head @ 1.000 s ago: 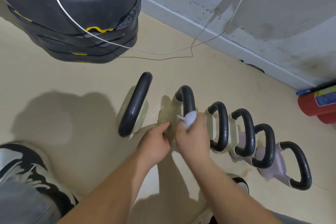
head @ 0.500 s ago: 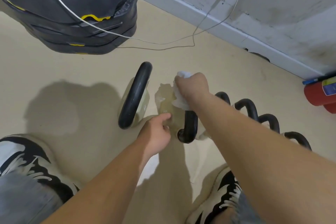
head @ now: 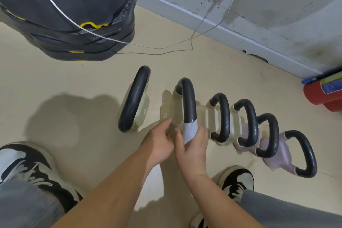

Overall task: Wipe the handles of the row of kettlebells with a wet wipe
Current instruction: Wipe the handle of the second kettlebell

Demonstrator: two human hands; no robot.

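Note:
Several kettlebells with black loop handles stand in a row on the beige floor, from the leftmost kettlebell [head: 134,99] to the rightmost kettlebell [head: 303,153]. My right hand [head: 194,144] wraps a white wet wipe [head: 189,132] around the near end of the second kettlebell's handle [head: 188,102]. Fingers and thumb curl round the wipe and the handle. My left hand [head: 159,142] holds the pale body of that same kettlebell [head: 167,113] just left of the handle.
A stack of black weight plates [head: 70,15] sits at the upper left with a white cable [head: 114,40] running to the grey wall. A red fire extinguisher [head: 323,92] lies at the right. My two sneakers [head: 27,168] flank my arms.
My right hand with the wipe has slid from the far top of the second handle back down to its near end. My left hand has stayed on the kettlebell's body.

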